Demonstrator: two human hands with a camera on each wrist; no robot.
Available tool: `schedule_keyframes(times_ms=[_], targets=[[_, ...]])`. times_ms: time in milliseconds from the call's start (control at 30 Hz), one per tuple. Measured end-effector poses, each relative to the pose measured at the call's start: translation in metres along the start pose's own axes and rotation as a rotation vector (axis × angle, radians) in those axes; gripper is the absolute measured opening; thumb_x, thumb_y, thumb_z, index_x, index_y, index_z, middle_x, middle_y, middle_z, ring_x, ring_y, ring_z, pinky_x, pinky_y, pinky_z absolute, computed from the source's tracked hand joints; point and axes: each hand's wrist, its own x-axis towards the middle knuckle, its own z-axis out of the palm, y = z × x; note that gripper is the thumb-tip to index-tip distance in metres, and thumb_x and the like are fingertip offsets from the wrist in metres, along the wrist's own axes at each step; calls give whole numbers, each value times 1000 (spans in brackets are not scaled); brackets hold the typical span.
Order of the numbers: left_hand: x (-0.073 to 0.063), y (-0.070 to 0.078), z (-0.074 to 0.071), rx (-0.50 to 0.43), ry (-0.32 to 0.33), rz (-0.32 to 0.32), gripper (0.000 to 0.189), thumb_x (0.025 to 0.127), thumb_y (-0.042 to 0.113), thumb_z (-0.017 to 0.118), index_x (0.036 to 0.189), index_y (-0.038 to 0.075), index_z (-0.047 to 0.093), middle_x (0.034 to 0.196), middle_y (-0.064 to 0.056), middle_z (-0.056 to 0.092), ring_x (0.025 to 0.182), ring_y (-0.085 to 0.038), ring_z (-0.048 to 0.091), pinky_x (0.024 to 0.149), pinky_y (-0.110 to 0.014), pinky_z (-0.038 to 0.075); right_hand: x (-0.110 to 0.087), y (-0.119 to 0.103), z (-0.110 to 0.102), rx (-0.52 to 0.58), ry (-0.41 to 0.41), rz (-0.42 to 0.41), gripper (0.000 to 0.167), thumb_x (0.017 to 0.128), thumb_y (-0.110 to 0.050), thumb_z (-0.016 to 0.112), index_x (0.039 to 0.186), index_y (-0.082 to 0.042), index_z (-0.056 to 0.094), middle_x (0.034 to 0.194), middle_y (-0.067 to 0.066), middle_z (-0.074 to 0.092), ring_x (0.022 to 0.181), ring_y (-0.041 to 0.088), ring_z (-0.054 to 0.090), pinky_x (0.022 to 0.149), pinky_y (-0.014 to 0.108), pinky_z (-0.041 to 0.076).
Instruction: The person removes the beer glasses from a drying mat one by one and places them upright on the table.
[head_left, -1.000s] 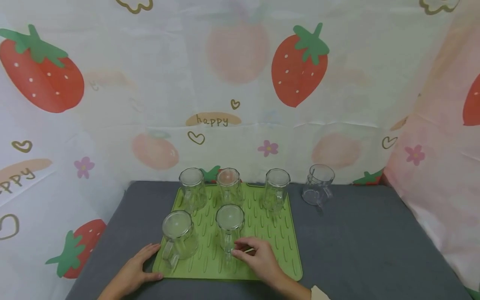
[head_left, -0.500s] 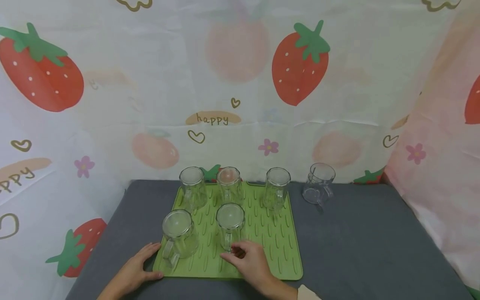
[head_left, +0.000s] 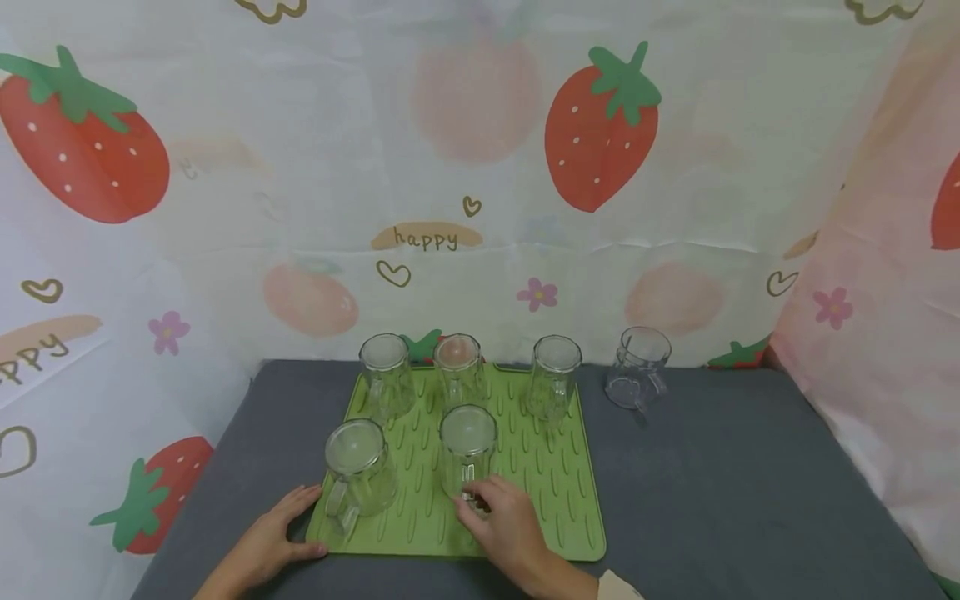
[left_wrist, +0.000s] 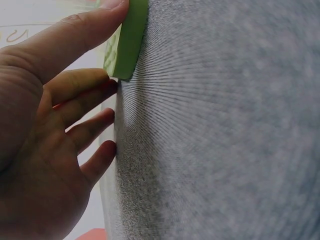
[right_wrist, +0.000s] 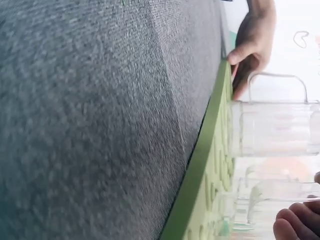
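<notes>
The left hand (head_left: 266, 537) is touching the mat (head_left: 420, 537) at its near left corner, fingers spread, while the right hand (head_left: 512, 527) is pinching a mug (head_left: 468, 432) by its handle (head_left: 469, 473), just beyond the fingers over the mat's near half. A second mug (head_left: 358, 454) is standing near the mat's left edge, three others (head_left: 555, 379) are lining its far edge.

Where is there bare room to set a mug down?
Widest: gray table, right of the green mat, nearer than the lone glass mug. The mat's right front is bare too, between the right hand, the mat's right edge and the back right mug. Crowded: the mat's left and middle, with four mugs and the left hand.
</notes>
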Motion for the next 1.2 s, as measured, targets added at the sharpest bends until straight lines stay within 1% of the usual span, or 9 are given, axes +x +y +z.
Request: schedule_keyframes(times_ms=[100,167,267,367,500,700,800,1000,1200], targets=[[-1,-1,0,0,3,7,89,74,36,83,142,-6,44,147,-36,36,137,-55,31,100,-65,39,-1,1,-4,-42,1,-26,7,78,-6,78,83,-5,73,75,2,67,64,8,61,57,13,50],[-1,-1,1,-3,4,6,89,74,36,83,142,-6,44,147,-36,36,137,-55,31,100,-65,39,-1,1,-7,-64,-13,-19,7,79,-6,77,85,-5,72,76,2,67,65,8,61,57,13,50],[-1,-1,1,-7,2,4,89,74,36,83,143,-6,44,148,-36,35,137,-55,31,99,-66,40,0,2,-15,-79,-48,33,7,83,-5,73,90,-2,71,80,4,67,67,9,61,57,15,50],[-1,-1,1,-7,1,2,90,74,37,83,142,-6,43,148,-36,34,137,-55,31,99,-66,40,2,5,-23,-72,-72,90,12,87,-5,71,97,2,71,84,5,66,70,10,63,59,17,53],[-1,-1,1,-15,3,-7,92,72,39,84,142,-6,44,148,-36,34,137,-55,30,100,-66,38,3,10,-30,-46,-47,128,16,86,-2,71,100,4,70,85,7,66,73,12,65,63,18,56],[-1,-2,2,-20,3,-12,93,71,40,84,142,-6,44,148,-35,35,137,-55,31,100,-67,38,3,21,-36,-55,72,97,19,80,2,74,99,3,71,82,6,68,71,13,68,62,18,56],[-1,-2,2,-20,2,-16,93,71,40,84,142,-5,45,148,-35,35,137,-55,31,99,-67,39,3,26,-38,-47,107,75,20,80,2,75,99,1,72,81,5,68,71,14,69,61,17,56],[1,0,2,-12,6,-29,94,69,39,86,140,-6,46,147,-36,37,136,-55,32,100,-66,38,2,42,-41,51,127,17,22,77,5,76,99,1,74,81,7,70,72,17,71,63,15,57],[3,-1,1,-17,9,-15,91,70,36,86,140,-6,46,145,-35,39,136,-56,32,100,-66,38,4,47,-49,106,118,12,20,79,4,74,99,4,73,85,10,72,75,21,71,63,17,58]])
